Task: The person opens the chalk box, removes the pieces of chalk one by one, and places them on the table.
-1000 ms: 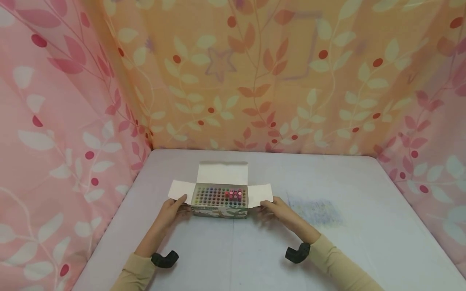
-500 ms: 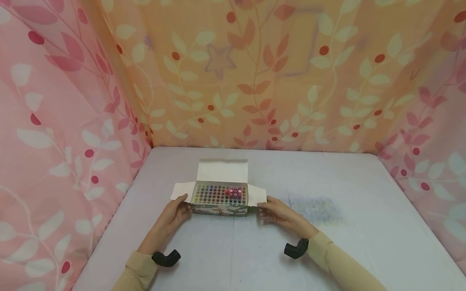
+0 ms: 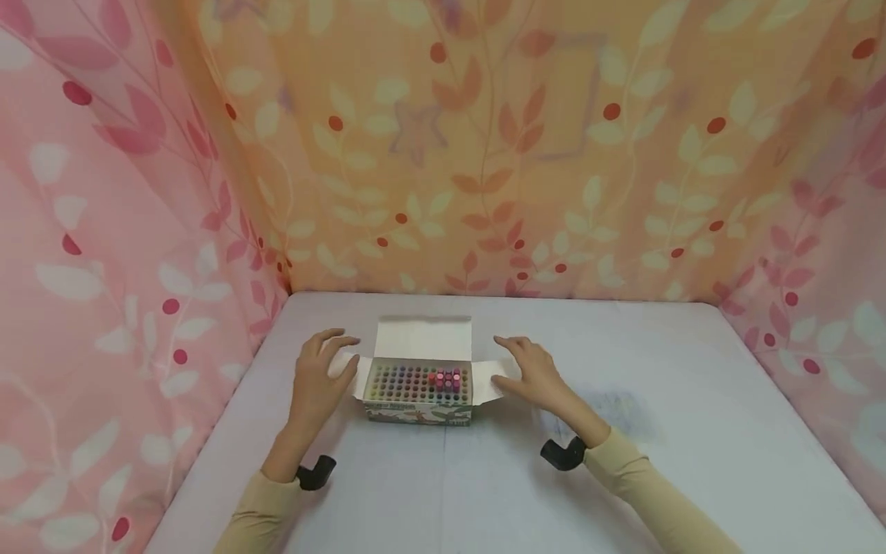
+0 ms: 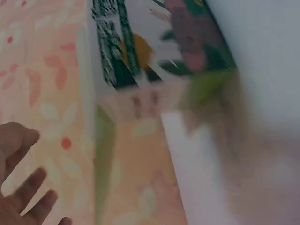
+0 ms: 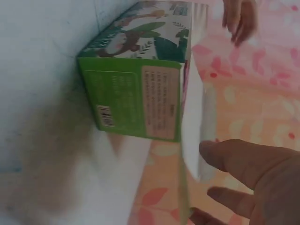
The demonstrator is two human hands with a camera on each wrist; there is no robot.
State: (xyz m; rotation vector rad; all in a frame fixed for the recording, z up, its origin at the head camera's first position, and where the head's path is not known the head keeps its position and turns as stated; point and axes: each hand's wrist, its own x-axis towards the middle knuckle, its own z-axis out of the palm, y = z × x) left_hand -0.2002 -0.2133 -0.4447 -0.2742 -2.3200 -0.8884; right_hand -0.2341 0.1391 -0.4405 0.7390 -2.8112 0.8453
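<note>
An opened cardboard box (image 3: 418,415) stands on the table, its white lid (image 3: 424,338) raised at the back and its side flaps spread outward. Rows of round coloured ends fill it; several pink and red sticks (image 3: 447,378) stand higher at the right. My left hand (image 3: 314,377), fingers loosely bent and apart, is over the left flap (image 3: 361,377). Across from it, my right hand (image 3: 533,373) is by the right flap (image 3: 487,382), thumb overlapping it; contact is unclear. In the right wrist view the box's green end (image 5: 117,98) shows a barcode.
A white cloth covers the table (image 3: 484,492), with a bluish smudge (image 3: 616,415) right of the box. Patterned curtains (image 3: 443,177) enclose the back and both sides. A black device (image 3: 564,454) sits at each wrist.
Both hands have let go of the side flaps and lifted, their fingers spreading upward and forward beside the box. The flaps stay folded outward; the box stays in place.
</note>
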